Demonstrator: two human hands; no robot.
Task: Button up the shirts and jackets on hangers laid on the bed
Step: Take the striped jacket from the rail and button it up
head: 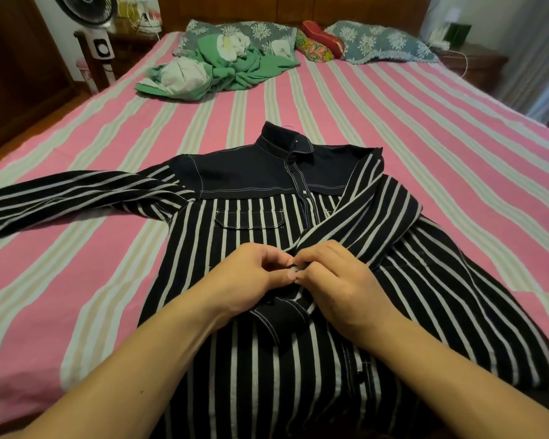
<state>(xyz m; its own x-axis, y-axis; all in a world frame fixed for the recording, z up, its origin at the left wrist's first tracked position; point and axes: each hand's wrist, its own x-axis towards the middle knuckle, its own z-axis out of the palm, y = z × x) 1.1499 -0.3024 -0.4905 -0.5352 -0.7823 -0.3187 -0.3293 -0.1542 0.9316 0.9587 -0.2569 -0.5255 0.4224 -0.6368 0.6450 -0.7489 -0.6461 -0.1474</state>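
A dark navy shirt (pixel 244 217) with white stripes and a plain navy yoke lies flat on the bed, collar pointing away from me. Its upper buttons look closed. One sleeve stretches out to the left; the other sleeve (pixel 362 213) is folded across the chest toward my hands. My left hand (pixel 251 277) and my right hand (pixel 336 280) meet at the front placket at mid-chest. Both pinch the placket edges with thumb and fingertips around a small dark button. A tiny bit of pink hanger hook (pixel 287 125) shows above the collar.
The bed (pixel 425 128) has a pink, white and beige striped sheet. A crumpled green and white garment pile (pixel 216 68) lies at the far left near patterned pillows (pixel 381 42). A fan (pixel 89 14) stands beyond the bed's left corner, a nightstand on the right.
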